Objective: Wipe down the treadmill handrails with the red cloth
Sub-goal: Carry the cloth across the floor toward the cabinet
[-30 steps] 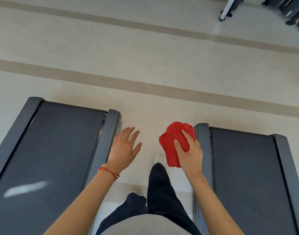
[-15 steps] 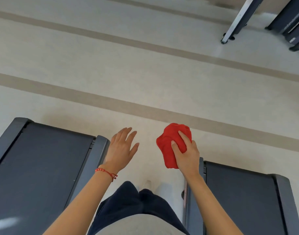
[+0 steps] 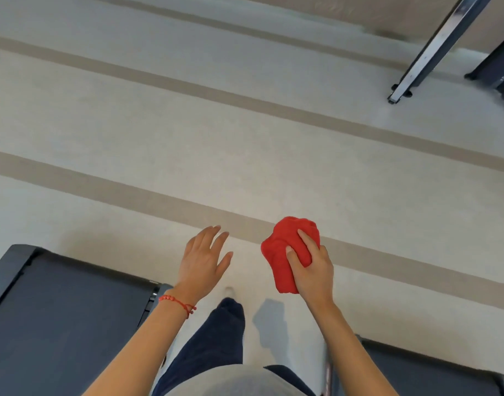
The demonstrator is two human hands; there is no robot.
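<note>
Right hand, grip closed around the bunched red cloth, held in the air above the pale floor. Left hand empty, fingers spread, palm down, just beside the cloth but apart from it. Red bead bracelet on the left wrist. Dark treadmill deck lower left; another deck lower right. Dark trouser leg between them.

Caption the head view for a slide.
Right hand clutches a bunched red cloth, left hand open and empty, above the floor between two treadmill decks.
</note>
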